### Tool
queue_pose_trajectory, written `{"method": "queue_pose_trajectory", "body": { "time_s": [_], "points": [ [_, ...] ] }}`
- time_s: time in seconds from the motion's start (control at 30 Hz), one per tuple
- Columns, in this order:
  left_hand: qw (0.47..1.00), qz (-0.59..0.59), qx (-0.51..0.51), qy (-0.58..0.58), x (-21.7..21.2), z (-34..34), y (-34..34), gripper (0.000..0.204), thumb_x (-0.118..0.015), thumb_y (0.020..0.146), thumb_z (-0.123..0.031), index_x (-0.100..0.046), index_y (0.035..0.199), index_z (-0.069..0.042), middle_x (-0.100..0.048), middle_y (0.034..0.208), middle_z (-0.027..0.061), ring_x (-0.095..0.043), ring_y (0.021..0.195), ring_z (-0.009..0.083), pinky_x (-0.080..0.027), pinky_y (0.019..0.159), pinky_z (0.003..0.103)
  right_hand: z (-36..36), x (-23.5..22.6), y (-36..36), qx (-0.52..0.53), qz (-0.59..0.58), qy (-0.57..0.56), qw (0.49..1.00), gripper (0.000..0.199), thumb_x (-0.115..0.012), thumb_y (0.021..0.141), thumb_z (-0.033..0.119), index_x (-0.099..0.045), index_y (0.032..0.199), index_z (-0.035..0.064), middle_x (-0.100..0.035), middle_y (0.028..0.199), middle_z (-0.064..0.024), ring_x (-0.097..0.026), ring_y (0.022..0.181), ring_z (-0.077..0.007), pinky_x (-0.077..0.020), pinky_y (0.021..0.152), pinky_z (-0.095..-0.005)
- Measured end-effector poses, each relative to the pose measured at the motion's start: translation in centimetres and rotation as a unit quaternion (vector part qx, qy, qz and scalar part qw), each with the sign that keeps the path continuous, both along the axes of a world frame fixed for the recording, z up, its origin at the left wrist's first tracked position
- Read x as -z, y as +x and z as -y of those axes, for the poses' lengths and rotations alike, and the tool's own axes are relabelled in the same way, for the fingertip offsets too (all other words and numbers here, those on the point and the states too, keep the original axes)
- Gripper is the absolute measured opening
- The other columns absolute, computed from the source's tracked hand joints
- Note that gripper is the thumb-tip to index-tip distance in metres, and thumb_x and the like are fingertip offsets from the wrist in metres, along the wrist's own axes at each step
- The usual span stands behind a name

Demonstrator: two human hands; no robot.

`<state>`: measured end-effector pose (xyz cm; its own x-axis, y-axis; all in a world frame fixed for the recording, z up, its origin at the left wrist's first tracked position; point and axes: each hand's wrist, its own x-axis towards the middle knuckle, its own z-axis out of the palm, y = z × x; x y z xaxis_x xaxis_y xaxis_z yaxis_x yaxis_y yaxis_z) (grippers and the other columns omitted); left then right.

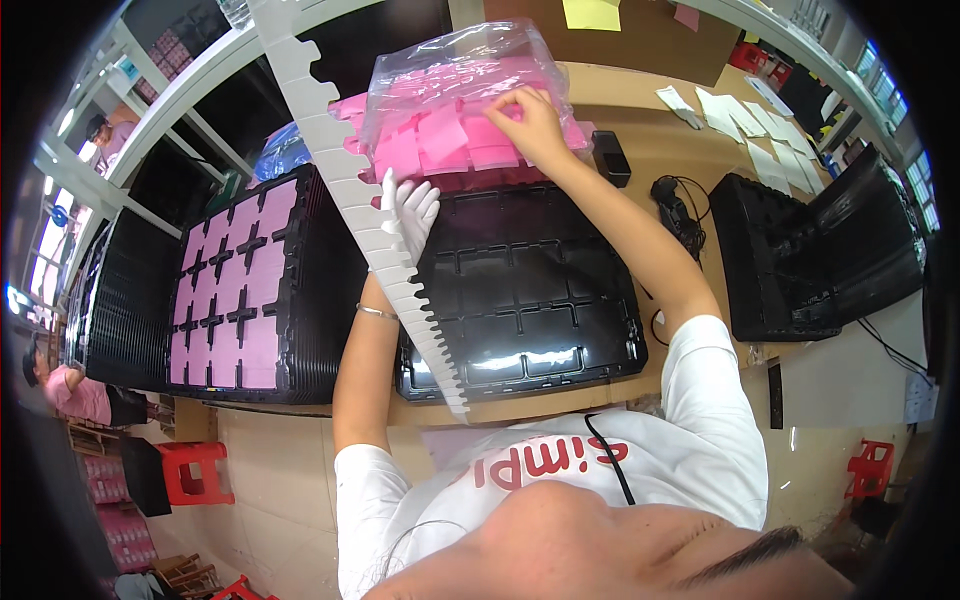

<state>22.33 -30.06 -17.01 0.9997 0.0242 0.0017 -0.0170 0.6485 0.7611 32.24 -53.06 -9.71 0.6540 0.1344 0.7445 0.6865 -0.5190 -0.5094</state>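
Right grip [532, 122] is over the pink pieces [443, 138] (pinching one? can't tell); best lift singly, gloved left grip [413, 212] spread, ready.

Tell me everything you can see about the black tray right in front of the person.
The black tray is a broad rectangle with rounded corners, glossy like moulded plastic, its face marked into compartments. It lies flat on the tan table, between the person and the pink pieces. A pale toothed strip overlaps its left edge in view. The white-gloved left hand is by its far left corner; contact is unclear.
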Motion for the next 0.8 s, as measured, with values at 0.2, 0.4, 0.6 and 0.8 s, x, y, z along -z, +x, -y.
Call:
{"method": "queue_pose_trajectory", "body": {
  "time_s": [0.2,0.4,0.6,0.8],
  "points": [
    [0.987,-0.089,-0.07,-0.112,2.1,-2.5,0.0,0.068,-0.069,0.083,-0.049,-0.043,0.132,-0.008,-0.048,0.128,0.0125,-0.057,0.106,0.0279,-0.053,0.081,0.038,6.0,4.1,-5.5,0.157,-0.116,0.063,0.979,0.05,-0.08,0.076,0.035,-0.059,0.11,0.0047,-0.054,0.119,-0.0144,-0.051,0.111,-0.0264,-0.0426,0.091,-0.039],
    [0.97,-0.02,-0.194,0.146,2.3,-4.0,-0.8,0.014,-0.066,0.091,-0.016,-0.068,0.101,-0.006,-0.065,0.098,0.0051,-0.064,0.082,0.0129,-0.054,0.072,0.022,10.0,6.6,-7.0,-0.106,-0.442,0.341,0.823,0.033,-0.073,0.081,0.014,-0.057,0.106,0.0015,-0.066,0.092,-0.0063,-0.063,0.083,-0.0125,-0.0506,0.073,-0.026],
    [0.873,-0.127,-0.092,0.461,-3.4,-1.3,-12.2,0.016,-0.07,0.087,-0.014,-0.066,0.095,-0.001,-0.06,0.076,0.0004,-0.054,0.061,0.0094,-0.046,0.057,0.024,13.1,7.6,-16.8,-0.077,-0.392,0.25,0.882,0.04,-0.07,0.08,0.005,-0.049,0.114,-0.0021,-0.064,0.083,-0.0045,-0.06,0.076,-0.0088,-0.0472,0.07,-0.0225],
    [0.785,-0.175,-0.047,0.592,-0.9,-1.6,-19.4,0.031,-0.066,0.086,-0.026,-0.065,0.075,0.002,-0.062,0.062,0.0042,-0.056,0.057,0.0103,-0.047,0.06,0.028,14.6,9.7,-27.0,-0.003,-0.366,0.136,0.92,0.045,-0.071,0.079,0.004,-0.048,0.119,0.0005,-0.056,0.073,0.0013,-0.045,0.063,-0.0041,-0.038,0.058,-0.0198]
  ]
}}
